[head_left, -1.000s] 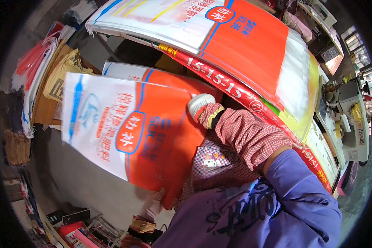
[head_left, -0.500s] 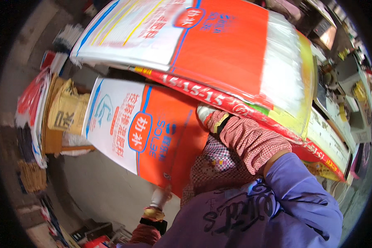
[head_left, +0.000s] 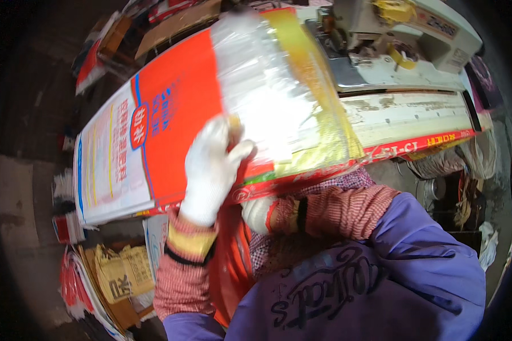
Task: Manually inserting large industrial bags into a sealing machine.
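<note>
Before me lies a stack of flat red and white woven sacks [head_left: 188, 79], with clear plastic liners [head_left: 256, 85] and yellow sack ends showing at its right side. My left hand [head_left: 205, 170], in a white glove, rests on the top sack near the liners. Its thumb stands apart from the bent fingers, and nothing shows between them. Below the stack's front edge, my right hand [head_left: 259, 215], also gloved, is closed at the upper edge of a single red and white sack [head_left: 233, 256] hanging against my apron. That hand's fingertips are partly hidden.
A sewing machine [head_left: 432, 34] stands at the back right, with a yellow tape roll [head_left: 403, 54] on it. A worn white board [head_left: 409, 111] extends right of the stack. Lower left, a folded tan sack [head_left: 125, 273] lies on a wooden piece.
My left hand has risen from the hanging sack's lower edge onto the stack. The hanging sack has swung down and nearer my body, with my right hand at its edge. The view has turned right.
</note>
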`<state>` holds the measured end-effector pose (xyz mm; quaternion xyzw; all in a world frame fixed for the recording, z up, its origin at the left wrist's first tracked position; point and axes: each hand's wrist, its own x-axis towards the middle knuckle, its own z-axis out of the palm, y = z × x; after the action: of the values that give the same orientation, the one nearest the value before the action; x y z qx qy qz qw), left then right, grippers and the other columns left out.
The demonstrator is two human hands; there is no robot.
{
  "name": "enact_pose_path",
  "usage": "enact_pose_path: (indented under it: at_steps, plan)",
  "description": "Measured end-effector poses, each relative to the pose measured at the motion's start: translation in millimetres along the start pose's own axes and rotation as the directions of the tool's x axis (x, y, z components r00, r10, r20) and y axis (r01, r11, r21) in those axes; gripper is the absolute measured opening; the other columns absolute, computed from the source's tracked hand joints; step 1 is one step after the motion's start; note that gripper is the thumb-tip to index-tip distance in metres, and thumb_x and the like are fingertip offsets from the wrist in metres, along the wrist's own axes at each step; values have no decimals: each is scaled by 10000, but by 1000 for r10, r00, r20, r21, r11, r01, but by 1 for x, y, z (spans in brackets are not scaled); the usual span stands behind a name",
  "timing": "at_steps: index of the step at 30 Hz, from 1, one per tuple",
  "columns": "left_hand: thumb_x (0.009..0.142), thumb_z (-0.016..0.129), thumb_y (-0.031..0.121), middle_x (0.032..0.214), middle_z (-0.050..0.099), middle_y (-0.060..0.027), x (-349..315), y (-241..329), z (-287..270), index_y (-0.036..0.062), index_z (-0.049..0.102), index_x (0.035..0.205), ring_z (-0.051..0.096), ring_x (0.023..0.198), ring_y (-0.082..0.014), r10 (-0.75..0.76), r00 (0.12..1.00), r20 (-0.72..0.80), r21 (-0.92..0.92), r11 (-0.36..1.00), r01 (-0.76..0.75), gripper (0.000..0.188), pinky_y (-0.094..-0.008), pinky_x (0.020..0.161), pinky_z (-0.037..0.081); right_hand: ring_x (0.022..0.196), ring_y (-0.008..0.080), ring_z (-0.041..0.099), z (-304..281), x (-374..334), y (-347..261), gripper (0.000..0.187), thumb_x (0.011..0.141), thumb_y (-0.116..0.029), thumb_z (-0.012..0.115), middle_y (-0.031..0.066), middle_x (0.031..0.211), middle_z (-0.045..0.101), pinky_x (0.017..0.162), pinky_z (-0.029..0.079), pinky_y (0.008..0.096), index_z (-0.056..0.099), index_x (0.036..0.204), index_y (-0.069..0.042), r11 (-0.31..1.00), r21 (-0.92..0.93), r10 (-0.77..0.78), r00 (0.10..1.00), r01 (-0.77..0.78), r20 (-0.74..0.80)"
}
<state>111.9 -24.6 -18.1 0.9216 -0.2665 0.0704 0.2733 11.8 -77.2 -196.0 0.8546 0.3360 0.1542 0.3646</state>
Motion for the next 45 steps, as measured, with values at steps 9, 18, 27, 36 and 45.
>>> enact_pose_path:
  at_steps: [9,18,27,36,45]
  plan:
    - [782,562,143,743,557,-161,61,-35,30,26,600,833,561,747,-338,156,981,-113,215,968,-129,133,-413,649,447,811,192,593,5,-37,192,165,786,-183,603,64,879,629,732,469,312,627,931,-108,-542,816,363,932,200,13]
    - [637,671,29,710,542,-95,-21,25,-5,55,520,732,541,613,-293,337,930,143,375,851,-367,180,-377,537,445,666,123,574,19,-16,244,345,787,-288,644,106,781,628,600,451,263,618,918,30,-879,301,-14,651,-370,759]
    - [785,644,154,712,568,-6,0,2,7,-4,560,805,494,626,-66,-454,884,110,-669,625,403,180,-212,582,404,770,317,607,0,34,223,235,774,-257,536,124,782,626,672,483,400,621,885,-67,278,950,588,807,-141,-53]
    - [881,523,103,729,543,-2,-24,-12,-104,51,516,802,496,633,-63,-360,873,-329,-856,503,-115,95,-214,615,415,725,286,610,32,7,274,174,759,-161,505,147,802,606,612,485,410,603,819,-30,499,557,575,734,-664,361]
    - [742,628,38,800,577,-11,-63,50,-70,34,548,852,536,728,-89,-366,922,-130,-580,782,229,137,-225,682,446,643,327,592,-6,82,230,145,698,-159,519,155,708,603,586,475,413,610,718,-48,257,961,426,880,105,-210]
